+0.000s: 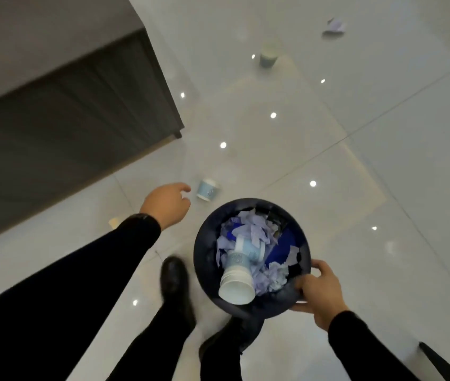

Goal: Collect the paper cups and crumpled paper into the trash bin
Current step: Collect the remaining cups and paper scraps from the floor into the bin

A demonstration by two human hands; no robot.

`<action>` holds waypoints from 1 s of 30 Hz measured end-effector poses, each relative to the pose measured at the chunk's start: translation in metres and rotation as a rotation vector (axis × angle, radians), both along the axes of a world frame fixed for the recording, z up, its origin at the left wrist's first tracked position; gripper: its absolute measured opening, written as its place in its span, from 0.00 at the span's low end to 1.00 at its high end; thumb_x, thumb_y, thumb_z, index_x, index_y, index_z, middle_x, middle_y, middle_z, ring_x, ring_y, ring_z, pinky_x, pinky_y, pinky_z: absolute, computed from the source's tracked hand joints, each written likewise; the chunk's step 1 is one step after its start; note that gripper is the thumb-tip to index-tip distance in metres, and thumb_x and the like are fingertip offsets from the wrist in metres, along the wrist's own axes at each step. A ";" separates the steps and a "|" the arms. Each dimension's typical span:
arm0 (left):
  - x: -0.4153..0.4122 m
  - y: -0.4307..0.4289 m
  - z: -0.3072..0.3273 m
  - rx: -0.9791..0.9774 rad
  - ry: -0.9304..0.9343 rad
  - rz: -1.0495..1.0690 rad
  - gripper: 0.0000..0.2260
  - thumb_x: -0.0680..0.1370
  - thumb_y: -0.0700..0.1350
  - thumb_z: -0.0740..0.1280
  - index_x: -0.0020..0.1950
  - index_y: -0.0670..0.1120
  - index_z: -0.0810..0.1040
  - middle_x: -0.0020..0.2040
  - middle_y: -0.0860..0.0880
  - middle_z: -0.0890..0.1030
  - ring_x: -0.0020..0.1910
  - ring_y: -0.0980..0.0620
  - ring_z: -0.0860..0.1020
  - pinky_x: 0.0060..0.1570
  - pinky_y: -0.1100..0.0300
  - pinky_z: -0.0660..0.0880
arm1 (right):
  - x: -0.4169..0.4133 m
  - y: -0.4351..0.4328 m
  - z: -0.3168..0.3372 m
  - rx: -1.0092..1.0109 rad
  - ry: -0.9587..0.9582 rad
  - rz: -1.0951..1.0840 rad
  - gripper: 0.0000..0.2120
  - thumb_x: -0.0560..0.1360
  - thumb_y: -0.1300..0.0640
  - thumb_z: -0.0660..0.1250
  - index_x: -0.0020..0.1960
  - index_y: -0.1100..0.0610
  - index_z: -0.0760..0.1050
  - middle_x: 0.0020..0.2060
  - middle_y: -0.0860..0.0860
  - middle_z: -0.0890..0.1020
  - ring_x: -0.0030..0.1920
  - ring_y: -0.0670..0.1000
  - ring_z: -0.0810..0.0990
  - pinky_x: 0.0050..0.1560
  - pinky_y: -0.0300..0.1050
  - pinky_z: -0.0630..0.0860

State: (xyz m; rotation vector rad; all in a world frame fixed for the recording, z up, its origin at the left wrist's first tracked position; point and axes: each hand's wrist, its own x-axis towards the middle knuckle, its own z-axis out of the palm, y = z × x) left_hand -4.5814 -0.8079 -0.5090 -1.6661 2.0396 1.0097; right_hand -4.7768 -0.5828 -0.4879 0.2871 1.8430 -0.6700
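Observation:
My right hand (316, 292) grips the rim of a dark round trash bin (204, 259), held above the floor. Inside it lie crumpled pale paper (254, 232) and stacked paper cups (239, 281). My left hand (167, 203) reaches forward with fingers loosely apart and holds nothing. Just beyond its fingertips a light blue paper cup (207, 190) lies on its side on the floor. Farther off, a second paper cup (268, 56) stands on the tiles. Crumpled paper (334, 27) lies at the far right. A small tan object (114, 223) peeks out beside my left sleeve.
A dark grey cabinet (67, 119) with a light top fills the left side, its corner close to the lying cup. The floor is glossy white tile with light reflections. My black shoes (175, 284) are below the bin. A dark edge (438, 361) shows at bottom right.

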 end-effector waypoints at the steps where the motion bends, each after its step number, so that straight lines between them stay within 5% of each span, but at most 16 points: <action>1: -0.010 -0.009 -0.019 0.007 -0.019 -0.012 0.18 0.78 0.43 0.59 0.68 0.47 0.71 0.64 0.43 0.77 0.62 0.43 0.74 0.63 0.53 0.69 | -0.013 -0.005 -0.013 0.003 -0.010 0.022 0.19 0.72 0.73 0.57 0.58 0.56 0.68 0.40 0.59 0.81 0.36 0.61 0.81 0.27 0.49 0.80; 7: -0.057 -0.039 -0.131 0.046 -0.215 -0.320 0.20 0.78 0.42 0.59 0.70 0.44 0.67 0.75 0.46 0.63 0.67 0.42 0.70 0.63 0.52 0.68 | -0.069 -0.018 -0.072 -0.004 -0.108 0.082 0.18 0.69 0.75 0.58 0.51 0.57 0.71 0.40 0.58 0.82 0.34 0.58 0.81 0.27 0.46 0.79; 12: -0.076 -0.046 -0.201 0.042 -0.260 -0.539 0.28 0.77 0.38 0.60 0.76 0.48 0.55 0.78 0.46 0.53 0.64 0.39 0.73 0.58 0.50 0.72 | -0.079 -0.014 -0.106 -0.022 -0.150 0.041 0.20 0.68 0.76 0.59 0.51 0.55 0.74 0.35 0.54 0.85 0.33 0.57 0.83 0.30 0.49 0.80; 15: -0.077 -0.051 -0.225 -0.037 -0.304 -0.578 0.26 0.77 0.38 0.60 0.75 0.47 0.57 0.76 0.44 0.60 0.60 0.38 0.76 0.53 0.50 0.74 | -0.077 -0.015 -0.116 -0.036 -0.112 0.025 0.20 0.68 0.76 0.59 0.49 0.54 0.74 0.39 0.58 0.84 0.36 0.60 0.82 0.29 0.49 0.80; 20: -0.066 -0.055 -0.225 -0.133 -0.340 -0.550 0.10 0.78 0.41 0.60 0.56 0.40 0.75 0.52 0.40 0.77 0.48 0.38 0.78 0.43 0.50 0.74 | -0.076 -0.014 -0.118 -0.041 -0.097 -0.004 0.20 0.69 0.76 0.60 0.48 0.52 0.74 0.34 0.55 0.86 0.36 0.58 0.83 0.28 0.48 0.80; 23: -0.066 -0.051 -0.182 -0.271 -0.031 -0.201 0.11 0.79 0.45 0.61 0.49 0.39 0.80 0.47 0.38 0.80 0.45 0.38 0.78 0.45 0.50 0.73 | -0.071 -0.018 -0.111 -0.025 -0.079 -0.025 0.19 0.69 0.76 0.59 0.49 0.54 0.74 0.37 0.57 0.84 0.37 0.59 0.82 0.28 0.48 0.80; 25: -0.068 -0.045 -0.132 -0.488 0.313 -0.044 0.10 0.78 0.44 0.64 0.49 0.39 0.79 0.45 0.40 0.81 0.42 0.43 0.78 0.44 0.59 0.70 | -0.065 -0.027 -0.101 -0.022 -0.085 -0.046 0.19 0.69 0.76 0.58 0.51 0.55 0.73 0.40 0.58 0.83 0.37 0.59 0.82 0.28 0.48 0.80; 28: -0.073 -0.031 -0.048 -0.697 0.690 -0.037 0.06 0.77 0.40 0.65 0.46 0.37 0.79 0.41 0.44 0.79 0.40 0.53 0.74 0.46 0.73 0.67 | -0.054 -0.048 -0.079 -0.021 -0.106 -0.077 0.19 0.69 0.76 0.57 0.52 0.58 0.71 0.40 0.58 0.82 0.35 0.58 0.82 0.27 0.47 0.80; 30: -0.075 -0.015 -0.011 -0.642 0.730 -0.169 0.06 0.76 0.40 0.66 0.45 0.38 0.80 0.42 0.44 0.81 0.43 0.51 0.75 0.49 0.67 0.71 | -0.048 -0.064 -0.061 -0.018 -0.116 -0.102 0.18 0.69 0.76 0.57 0.53 0.58 0.69 0.40 0.57 0.82 0.34 0.58 0.82 0.27 0.47 0.80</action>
